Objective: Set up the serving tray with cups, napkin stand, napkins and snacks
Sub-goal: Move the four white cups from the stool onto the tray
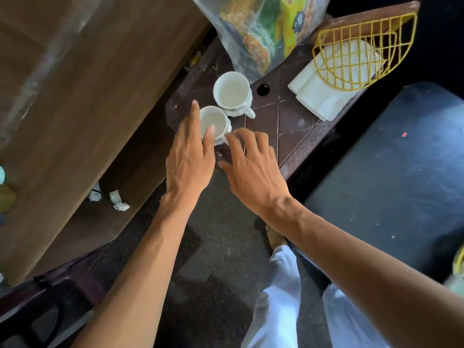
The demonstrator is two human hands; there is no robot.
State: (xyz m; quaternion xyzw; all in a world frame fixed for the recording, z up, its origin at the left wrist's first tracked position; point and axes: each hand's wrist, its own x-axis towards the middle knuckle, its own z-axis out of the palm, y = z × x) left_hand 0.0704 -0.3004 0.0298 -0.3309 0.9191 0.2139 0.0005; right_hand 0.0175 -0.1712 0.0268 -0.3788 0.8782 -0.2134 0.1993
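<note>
Two empty white cups stand side by side on a dark brown table [288, 126]. My left hand [188, 159] holds the near cup [213, 120] between its straight index finger and its thumb, which lies over the rim. My right hand [253, 167] is spread, its fingertips touching that cup's base on the right. The far cup [232, 90] stands free, handle pointing right. A yellow wire napkin stand [364, 54] lies on white napkins [316, 96] at the back right. A clear bag of snack packets [263, 28] sits behind the cups. A brown tray [371, 18] shows behind the stand.
A wooden panel [75, 71] runs along the left of the table. A dark blue seat [401, 159] is at the right. Crumpled paper scraps [118, 199] lie on the floor at the left. A round hole [263, 89] is in the tabletop beside the far cup.
</note>
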